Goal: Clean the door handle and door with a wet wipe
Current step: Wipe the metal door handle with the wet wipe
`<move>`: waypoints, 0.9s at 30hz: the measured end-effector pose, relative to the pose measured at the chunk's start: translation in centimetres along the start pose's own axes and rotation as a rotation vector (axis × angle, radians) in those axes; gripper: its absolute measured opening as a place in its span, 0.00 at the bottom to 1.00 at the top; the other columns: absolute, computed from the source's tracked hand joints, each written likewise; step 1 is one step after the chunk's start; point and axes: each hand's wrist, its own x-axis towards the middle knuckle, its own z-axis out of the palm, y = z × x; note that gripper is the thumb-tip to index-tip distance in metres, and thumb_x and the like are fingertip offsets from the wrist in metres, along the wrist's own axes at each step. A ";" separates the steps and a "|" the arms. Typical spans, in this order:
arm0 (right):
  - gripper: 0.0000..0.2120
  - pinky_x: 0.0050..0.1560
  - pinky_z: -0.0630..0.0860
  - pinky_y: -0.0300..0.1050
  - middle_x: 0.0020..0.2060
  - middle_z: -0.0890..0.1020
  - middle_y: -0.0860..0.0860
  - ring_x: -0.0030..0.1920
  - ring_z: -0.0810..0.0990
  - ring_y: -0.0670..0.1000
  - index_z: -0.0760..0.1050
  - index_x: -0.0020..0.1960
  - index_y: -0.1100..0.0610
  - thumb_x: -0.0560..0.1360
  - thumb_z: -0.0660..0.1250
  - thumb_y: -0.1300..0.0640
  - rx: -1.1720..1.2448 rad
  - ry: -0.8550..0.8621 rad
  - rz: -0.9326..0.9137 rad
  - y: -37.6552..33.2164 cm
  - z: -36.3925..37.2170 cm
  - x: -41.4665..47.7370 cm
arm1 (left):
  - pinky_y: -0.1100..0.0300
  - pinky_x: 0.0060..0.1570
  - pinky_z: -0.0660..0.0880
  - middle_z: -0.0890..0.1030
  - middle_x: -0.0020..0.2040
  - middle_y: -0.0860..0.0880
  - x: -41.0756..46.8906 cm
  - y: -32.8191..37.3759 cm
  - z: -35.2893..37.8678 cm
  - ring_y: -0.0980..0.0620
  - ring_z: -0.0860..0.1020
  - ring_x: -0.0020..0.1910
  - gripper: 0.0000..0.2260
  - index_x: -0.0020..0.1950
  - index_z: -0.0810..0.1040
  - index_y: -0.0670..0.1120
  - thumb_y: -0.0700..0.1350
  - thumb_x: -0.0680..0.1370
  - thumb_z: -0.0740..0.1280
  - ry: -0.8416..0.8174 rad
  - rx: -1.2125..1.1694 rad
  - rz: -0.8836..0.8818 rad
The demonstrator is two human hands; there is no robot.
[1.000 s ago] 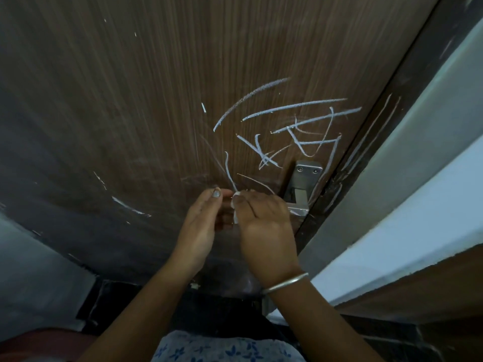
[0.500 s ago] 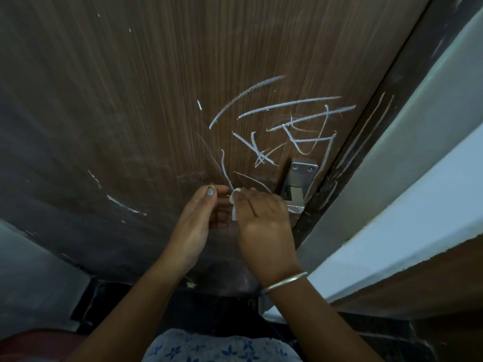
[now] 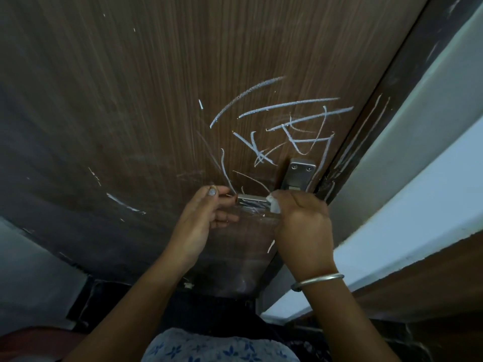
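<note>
A dark brown wooden door (image 3: 156, 100) fills the view, with white chalk scribbles (image 3: 287, 126) above its metal lever handle (image 3: 251, 198). The handle's silver backplate (image 3: 298, 173) sits near the door's right edge. My right hand (image 3: 303, 220) is closed around a small white wet wipe (image 3: 274, 206) and wraps the lever near the backplate. My left hand (image 3: 206, 218) is at the lever's free left end, its fingertips touching the tip. The lever's middle shows between the two hands, streaked with white.
The dark door frame (image 3: 379, 105) with chalk lines runs along the door's right edge, and a pale wall (image 3: 431, 152) lies beyond it. A dark floor (image 3: 209, 309) shows below. A small white scrap (image 3: 188, 285) lies at the door's foot.
My hands were together over the lever; my right hand has slid right with the wipe toward the backplate, uncovering the lever's middle. My left hand stays at the tip.
</note>
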 end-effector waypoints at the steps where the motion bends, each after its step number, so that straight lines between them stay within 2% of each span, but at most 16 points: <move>1: 0.06 0.44 0.79 0.50 0.39 0.84 0.57 0.40 0.82 0.58 0.82 0.45 0.60 0.67 0.72 0.65 -0.006 0.000 -0.013 -0.5 0.1 0.0 | 0.65 0.37 0.76 0.84 0.48 0.52 -0.1 0.0 0.0 0.51 0.82 0.41 0.17 0.52 0.75 0.53 0.60 0.72 0.55 0.001 -0.004 0.002; 5: 0.09 0.46 0.78 0.50 0.41 0.84 0.57 0.41 0.82 0.58 0.81 0.47 0.61 0.67 0.70 0.64 -0.001 -0.028 -0.121 -2.8 0.9 0.4 | 0.66 0.36 0.76 0.84 0.45 0.51 -0.2 0.1 0.4 0.53 0.82 0.39 0.16 0.51 0.76 0.50 0.57 0.71 0.57 0.026 -0.058 0.003; 7: 0.09 0.46 0.77 0.49 0.41 0.83 0.55 0.42 0.81 0.57 0.81 0.46 0.60 0.70 0.65 0.62 0.025 -0.050 -0.155 -3.8 1.2 0.9 | 0.66 0.35 0.76 0.85 0.43 0.52 -0.3 0.1 0.5 0.55 0.82 0.40 0.15 0.50 0.76 0.49 0.55 0.73 0.57 0.035 -0.074 0.015; 9: 0.11 0.46 0.76 0.47 0.41 0.83 0.54 0.42 0.81 0.56 0.81 0.45 0.59 0.70 0.60 0.59 -0.024 -0.084 -0.205 -4.6 1.4 1.3 | 0.67 0.34 0.76 0.84 0.42 0.53 -0.5 0.2 0.5 0.57 0.82 0.40 0.13 0.50 0.76 0.49 0.53 0.75 0.56 0.039 -0.078 0.018; 14: 0.14 0.42 0.75 0.45 0.36 0.82 0.54 0.38 0.80 0.54 0.81 0.41 0.58 0.69 0.56 0.59 -0.157 -0.083 -0.299 -5.6 1.4 1.7 | 0.67 0.34 0.76 0.83 0.40 0.54 -0.7 0.1 0.5 0.59 0.81 0.40 0.08 0.50 0.76 0.52 0.47 0.79 0.58 0.108 -0.044 0.006; 16: 0.15 0.45 0.76 0.46 0.35 0.82 0.55 0.39 0.81 0.55 0.82 0.40 0.59 0.69 0.56 0.61 -0.145 -0.060 -0.362 -5.7 1.5 1.5 | 0.67 0.36 0.77 0.83 0.40 0.53 -0.8 0.1 0.4 0.60 0.81 0.40 0.08 0.49 0.76 0.52 0.44 0.79 0.58 0.149 -0.040 0.003; 19: 0.13 0.49 0.77 0.48 0.38 0.84 0.56 0.42 0.82 0.56 0.83 0.44 0.61 0.70 0.59 0.62 -0.099 -0.038 -0.429 -6.3 1.9 0.2 | 0.69 0.38 0.76 0.81 0.43 0.50 -1.0 0.6 0.0 0.60 0.80 0.40 0.07 0.47 0.77 0.49 0.39 0.77 0.61 0.200 -0.025 0.059; 21: 0.11 0.50 0.77 0.49 0.40 0.84 0.57 0.43 0.82 0.56 0.82 0.46 0.62 0.71 0.61 0.62 -0.069 -0.010 -0.466 -6.6 2.4 -1.1 | 0.70 0.40 0.75 0.81 0.42 0.49 -1.2 0.9 -0.4 0.59 0.78 0.40 0.07 0.45 0.78 0.49 0.38 0.76 0.63 0.211 0.074 0.102; 24: 0.09 0.44 0.77 0.49 0.41 0.83 0.57 0.40 0.81 0.56 0.82 0.46 0.61 0.72 0.63 0.62 -0.035 0.062 -0.464 -6.6 2.8 -2.1 | 0.67 0.39 0.74 0.81 0.39 0.48 -1.5 1.2 -0.8 0.59 0.77 0.38 0.07 0.44 0.80 0.47 0.37 0.76 0.64 0.201 0.209 0.140; 27: 0.11 0.37 0.76 0.46 0.38 0.81 0.55 0.35 0.79 0.54 0.81 0.45 0.59 0.77 0.59 0.61 -0.032 0.182 -0.393 -5.8 2.8 -2.2 | 0.65 0.37 0.75 0.82 0.35 0.52 -1.7 1.4 -0.8 0.58 0.78 0.36 0.08 0.43 0.80 0.48 0.36 0.76 0.64 0.195 0.196 0.127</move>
